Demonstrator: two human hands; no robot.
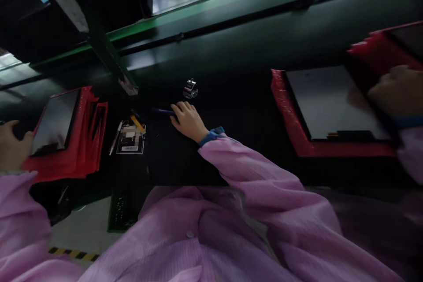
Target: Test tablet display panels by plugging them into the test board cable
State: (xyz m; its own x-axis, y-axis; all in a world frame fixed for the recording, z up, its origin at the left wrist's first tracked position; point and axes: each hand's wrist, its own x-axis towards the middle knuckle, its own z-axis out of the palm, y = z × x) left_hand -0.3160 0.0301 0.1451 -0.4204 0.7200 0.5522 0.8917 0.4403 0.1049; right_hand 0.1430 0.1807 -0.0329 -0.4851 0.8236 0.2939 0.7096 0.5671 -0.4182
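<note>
My right hand (189, 121), palm down with a blue wristband, is over the dark worktop in the middle. Its thumb and forefinger are around the near end of a dark blue pen-like tool (162, 111). At the far left, my left hand (13, 146) has thumb and fingers apart, beside a dark flat screen panel (57, 119) on red wrapping (89, 150). Between my hands lie a small labelled board (131, 140) with a yellow strip (137, 123) and a white pen-like stick (115, 138).
A shiny round metal object (191, 89) stands beyond my right hand. On the right, a larger panel (333, 101) rests on red wrapping (297, 136). Another person's blurred hand (398, 90) is beside it. A green post (110, 55) rises at the back left.
</note>
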